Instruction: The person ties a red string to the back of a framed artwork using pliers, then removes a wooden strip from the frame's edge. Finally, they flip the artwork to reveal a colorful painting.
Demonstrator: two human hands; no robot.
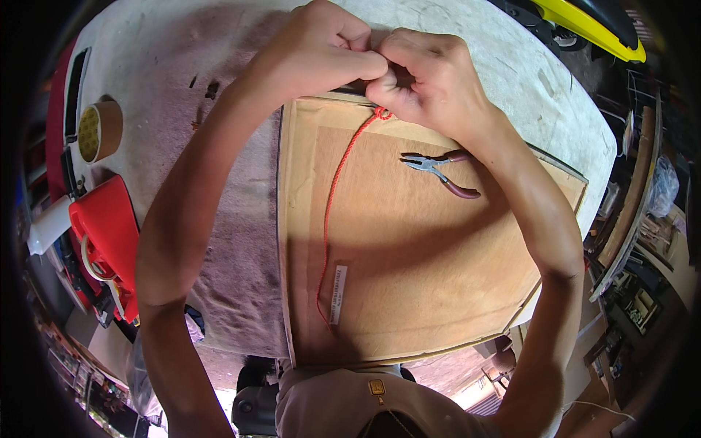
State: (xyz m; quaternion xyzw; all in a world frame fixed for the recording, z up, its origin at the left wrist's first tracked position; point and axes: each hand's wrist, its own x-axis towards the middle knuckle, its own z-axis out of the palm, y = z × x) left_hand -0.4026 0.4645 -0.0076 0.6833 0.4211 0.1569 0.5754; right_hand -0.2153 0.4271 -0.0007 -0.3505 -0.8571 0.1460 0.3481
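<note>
Above the far edge of a framed wooden panel (409, 241), my left hand (328, 47) and my right hand (431, 73) meet with fingers curled and closed. Whatever they pinch between them is hidden by the fingers. A red cord (334, 190) is knotted near the panel's far edge, just below my hands. Its loose length runs down the panel's left part toward me. Pliers (431, 164) with dark red handles lie on the panel by my right wrist, jaws pointing left. A small white label (338, 295) is stuck near the cord's lower end.
The panel rests on a cloth-covered table (241, 270). At the left stand a roll of tape (100, 131), a red container (109, 241) and a white bottle (50, 225). A yellow and black object (591, 29) is beyond the far right edge. Cluttered shelves line the right side.
</note>
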